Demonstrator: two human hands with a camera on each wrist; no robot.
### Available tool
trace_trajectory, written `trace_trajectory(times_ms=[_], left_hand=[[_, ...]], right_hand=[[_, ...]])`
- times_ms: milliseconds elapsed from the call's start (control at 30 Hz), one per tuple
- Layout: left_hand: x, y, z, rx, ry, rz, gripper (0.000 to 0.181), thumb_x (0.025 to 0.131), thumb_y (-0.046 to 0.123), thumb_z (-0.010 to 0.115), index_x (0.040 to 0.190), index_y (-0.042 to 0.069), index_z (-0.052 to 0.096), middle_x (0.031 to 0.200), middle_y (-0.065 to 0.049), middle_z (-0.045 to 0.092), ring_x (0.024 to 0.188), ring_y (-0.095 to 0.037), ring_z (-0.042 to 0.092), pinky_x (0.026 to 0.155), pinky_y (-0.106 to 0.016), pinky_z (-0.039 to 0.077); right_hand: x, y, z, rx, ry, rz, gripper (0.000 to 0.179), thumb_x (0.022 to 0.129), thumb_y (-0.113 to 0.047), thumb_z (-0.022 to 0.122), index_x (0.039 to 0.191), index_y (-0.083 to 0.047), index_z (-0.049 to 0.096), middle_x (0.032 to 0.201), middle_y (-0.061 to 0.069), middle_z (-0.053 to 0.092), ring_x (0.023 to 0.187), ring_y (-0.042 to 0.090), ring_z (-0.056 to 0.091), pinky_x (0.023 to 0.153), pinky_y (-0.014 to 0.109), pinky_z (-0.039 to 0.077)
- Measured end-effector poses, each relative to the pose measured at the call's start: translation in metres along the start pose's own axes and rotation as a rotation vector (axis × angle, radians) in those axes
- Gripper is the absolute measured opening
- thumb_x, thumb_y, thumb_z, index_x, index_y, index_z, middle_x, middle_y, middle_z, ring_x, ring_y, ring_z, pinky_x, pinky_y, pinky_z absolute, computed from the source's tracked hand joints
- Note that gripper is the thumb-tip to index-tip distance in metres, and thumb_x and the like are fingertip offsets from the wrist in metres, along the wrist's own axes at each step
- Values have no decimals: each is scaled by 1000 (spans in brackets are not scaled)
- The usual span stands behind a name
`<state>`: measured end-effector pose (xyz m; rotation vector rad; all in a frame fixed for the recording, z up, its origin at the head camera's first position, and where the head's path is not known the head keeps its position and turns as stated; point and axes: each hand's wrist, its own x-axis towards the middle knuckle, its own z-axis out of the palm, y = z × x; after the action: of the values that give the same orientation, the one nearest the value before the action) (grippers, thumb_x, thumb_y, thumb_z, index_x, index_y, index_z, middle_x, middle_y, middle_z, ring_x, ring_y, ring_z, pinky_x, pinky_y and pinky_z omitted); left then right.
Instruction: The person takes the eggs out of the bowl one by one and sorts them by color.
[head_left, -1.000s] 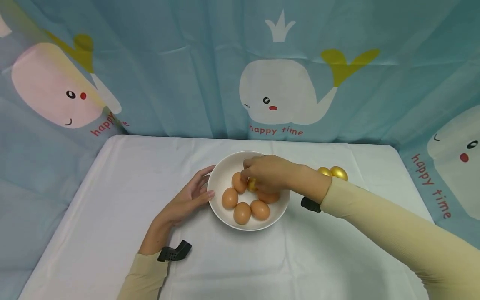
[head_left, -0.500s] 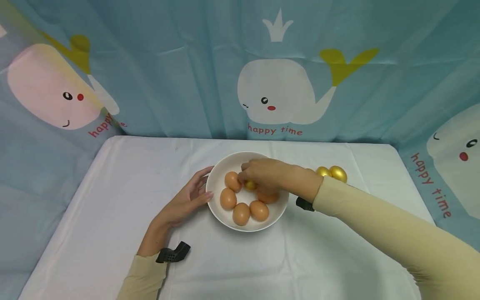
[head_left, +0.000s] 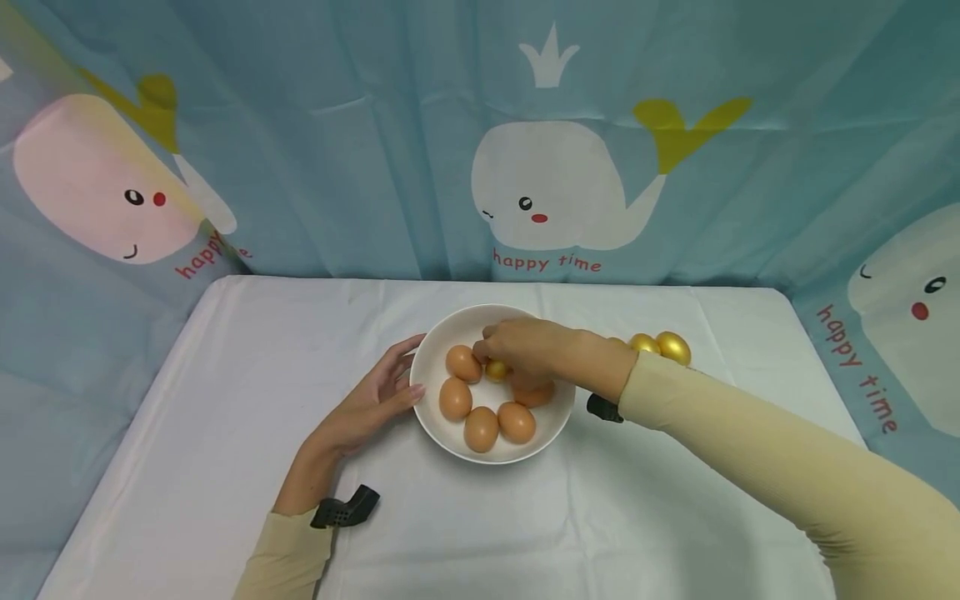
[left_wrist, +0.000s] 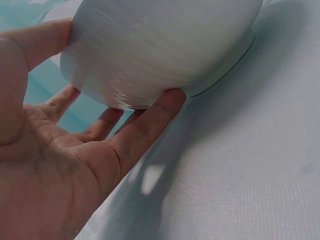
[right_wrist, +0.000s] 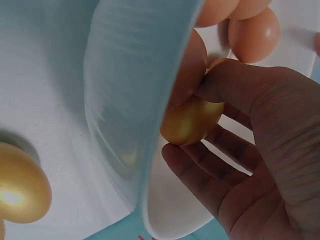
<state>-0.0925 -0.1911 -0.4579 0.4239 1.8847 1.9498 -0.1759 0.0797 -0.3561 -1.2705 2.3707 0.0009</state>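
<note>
Pinching a gold egg, the right hand is down in the far half of the white bowl, right beside the brown eggs, while the left hand holds the bowl's left side. Light pressure and small, slow moves look best here, so nothing knocks, and that left hold needs to be steady!

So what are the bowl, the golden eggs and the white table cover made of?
Bowl: probably glazed ceramic, perhaps plastic; its pale wall has a soft sheen.
Golden eggs: shiny, metallic-looking coating, judging by bright highlights; the core can't be told.
White table cover: apparently matte fabric, from its creases and fine woven texture.
</note>
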Motion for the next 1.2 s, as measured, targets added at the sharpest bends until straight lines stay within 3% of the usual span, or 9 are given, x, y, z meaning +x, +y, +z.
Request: trace_trajectory(times_ms=[333,600,933,1200], left_hand=[[-1,-2,-2,-21,0,29,73,106,6,60,167,19,23,167,-23,32,143,-7,52,102,-25,56],[-3,-1,0,-24,7,17,73,106,7,61,167,20,23,166,-22,34,143,-10,53,102,-26,56],[0,1,0,-10,-3,-9,73,105,9,62,166,24,25,166,-18,36,144,-9,52,103,-25,56],[-1,0,-1,-2,5,-6,73,105,10,63,167,20,24,166,-22,35,148,-13,49,104,-24,55]], right_hand=[[-12,1,-12,11,29,26,34,90,-11,77,122,-17,71,103,0,62,92,19,59,87,33,54],[-27,1,-11,40,179,-53,19,89,-19,81,106,-13,72,90,1,62,80,17,57,76,31,51],[-57,3,2,202,346,-74,26,91,-17,80,117,-19,75,110,-3,69,95,13,64,89,34,56],[-82,-4,3,263,480,-62,30,93,-21,83,121,-24,73,122,-8,68,112,10,66,97,35,58]])
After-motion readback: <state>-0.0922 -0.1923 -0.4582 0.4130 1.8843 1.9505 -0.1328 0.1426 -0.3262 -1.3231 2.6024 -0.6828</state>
